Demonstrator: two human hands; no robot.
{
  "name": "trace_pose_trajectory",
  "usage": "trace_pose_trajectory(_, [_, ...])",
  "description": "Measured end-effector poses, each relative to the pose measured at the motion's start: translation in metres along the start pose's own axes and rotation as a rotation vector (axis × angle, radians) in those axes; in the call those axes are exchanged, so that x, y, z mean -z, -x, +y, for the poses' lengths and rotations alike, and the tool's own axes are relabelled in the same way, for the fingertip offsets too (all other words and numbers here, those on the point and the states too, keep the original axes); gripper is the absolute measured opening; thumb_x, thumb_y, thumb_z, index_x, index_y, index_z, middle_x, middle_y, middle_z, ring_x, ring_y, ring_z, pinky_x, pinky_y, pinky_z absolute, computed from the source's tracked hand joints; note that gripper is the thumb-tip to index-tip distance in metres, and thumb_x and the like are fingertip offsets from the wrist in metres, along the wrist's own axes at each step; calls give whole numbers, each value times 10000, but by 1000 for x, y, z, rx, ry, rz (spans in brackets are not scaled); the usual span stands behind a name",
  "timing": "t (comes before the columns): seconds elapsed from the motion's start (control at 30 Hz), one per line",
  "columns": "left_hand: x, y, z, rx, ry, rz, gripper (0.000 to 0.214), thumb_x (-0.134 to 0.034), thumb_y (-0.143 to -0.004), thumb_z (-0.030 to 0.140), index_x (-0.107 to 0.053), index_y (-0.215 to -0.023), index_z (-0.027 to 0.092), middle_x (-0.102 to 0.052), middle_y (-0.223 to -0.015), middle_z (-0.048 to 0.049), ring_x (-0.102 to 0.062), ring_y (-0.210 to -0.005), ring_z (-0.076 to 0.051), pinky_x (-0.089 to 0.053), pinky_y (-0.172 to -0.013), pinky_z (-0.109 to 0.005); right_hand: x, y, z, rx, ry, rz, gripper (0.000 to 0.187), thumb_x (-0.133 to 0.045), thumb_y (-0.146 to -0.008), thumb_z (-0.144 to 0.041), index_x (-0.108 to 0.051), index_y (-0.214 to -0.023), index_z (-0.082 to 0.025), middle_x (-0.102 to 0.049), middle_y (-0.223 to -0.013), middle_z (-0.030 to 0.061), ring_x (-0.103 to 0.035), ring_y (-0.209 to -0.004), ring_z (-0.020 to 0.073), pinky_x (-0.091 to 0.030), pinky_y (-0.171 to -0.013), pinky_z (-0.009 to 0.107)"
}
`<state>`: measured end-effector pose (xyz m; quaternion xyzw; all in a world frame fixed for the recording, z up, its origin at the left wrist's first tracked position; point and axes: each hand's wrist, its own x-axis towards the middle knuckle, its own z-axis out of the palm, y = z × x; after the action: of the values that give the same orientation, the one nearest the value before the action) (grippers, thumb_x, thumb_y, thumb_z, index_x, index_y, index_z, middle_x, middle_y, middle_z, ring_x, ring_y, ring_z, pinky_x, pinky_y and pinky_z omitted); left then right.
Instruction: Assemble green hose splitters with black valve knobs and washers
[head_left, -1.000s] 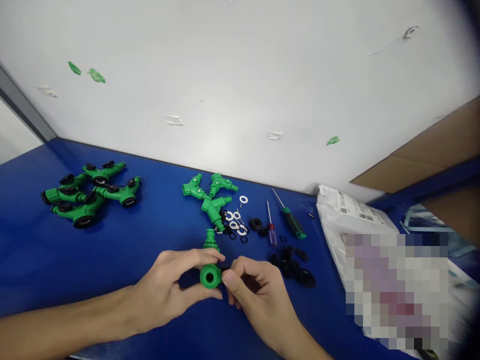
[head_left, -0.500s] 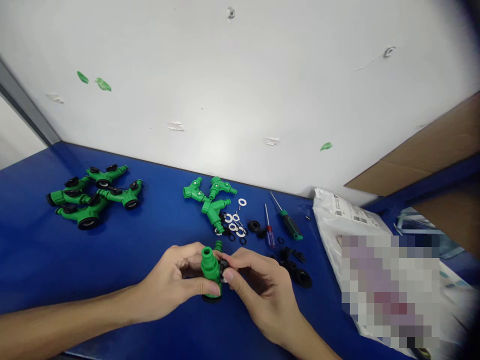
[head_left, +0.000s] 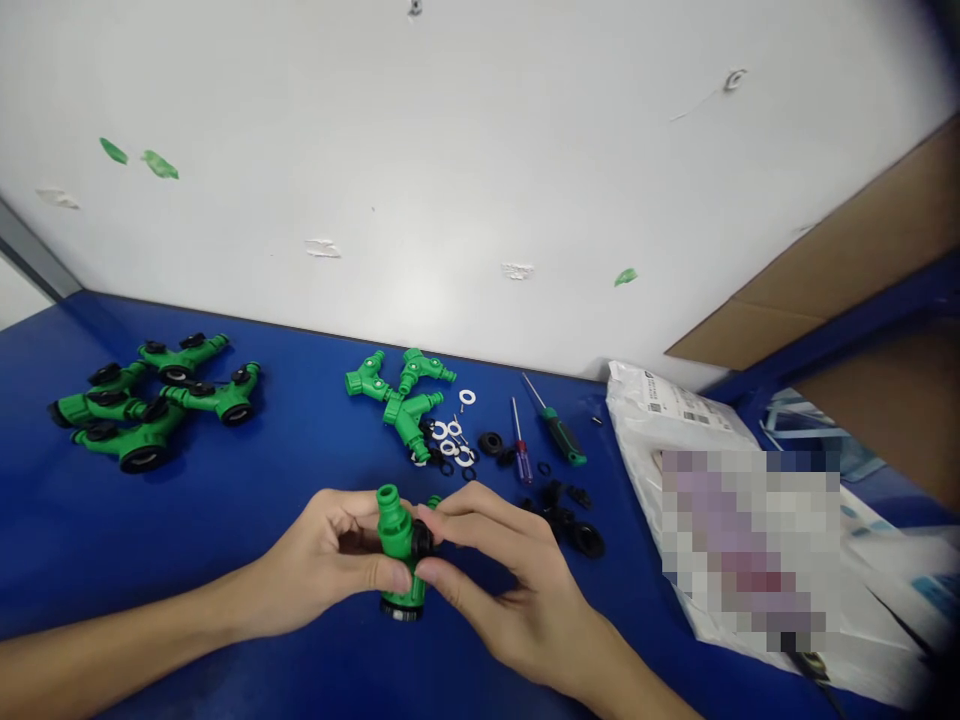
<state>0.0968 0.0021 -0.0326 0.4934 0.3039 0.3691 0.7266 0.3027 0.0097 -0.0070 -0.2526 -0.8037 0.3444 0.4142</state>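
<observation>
The left hand (head_left: pixel 322 560) and the right hand (head_left: pixel 510 570) have their grips clamped on a green plastic hose splitter (head_left: pixel 397 535), held just over the blue worktop (head_left: pixel 225 540). The right fingers (head_left: pixel 480 510) pinch its small black knob (head_left: pixel 422 540). Past the hands lie little white and black rings (head_left: pixel 448 447) and a green-handled screwdriver (head_left: pixel 561 436).

Label (head_left: pixel 686 403) on white bag (head_left: pixel 637 440), text unreadable

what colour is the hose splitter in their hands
The hose splitter is bright green with a black knob; head view.
</observation>
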Motion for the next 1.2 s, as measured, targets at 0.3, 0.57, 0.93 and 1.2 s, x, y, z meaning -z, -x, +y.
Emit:
trace_pose_trajectory(0.3, [2,-1,1,50,23,-25,271,-830,-739,332,-778,-917,135,-712,-769,-37,-632,-701,-150,-510,-672,-252,-1,1,1,2,-32,-89,230,-613,-908,-83,-645,-1118,-171,-667,-929,82,-622,-846,175,-549,-730,315])
trace_pose_trajectory(0.57, [-3,5,3,169,167,-178,422,-775,-811,353,-677,-1186,187,-768,-987,-99,-745,-921,-252,-560,-821,-353,22,-5,4,-5,21,-33,564,-782,-806,-426,-612,-1312,-243,-673,-961,51,-621,-810,174,-555,-709,316])
trace_pose_trajectory(0.93, [1,6,6,116,319,32,201,-652,-905,344,-516,-960,206,-692,-1023,-43,-767,-676,-246,-575,-630,-342,84,-11,26,-132,583,142,184,-570,-960,-281,-722,-999,-185,-677,-931,81,-644,-773,189,-524,-650,310])
trace_pose_trajectory(1.2, [2,5,7,163,292,93,233,-683,-882,364,-516,-919,205,-730,-1018,-47,-771,-669,-259,-561,-646,-344,110,0,18,-453,569,-329,103,-695,-872,-315,-734,-921,-233,-685,-823,23,-633,-725,182,-497,-648,299])
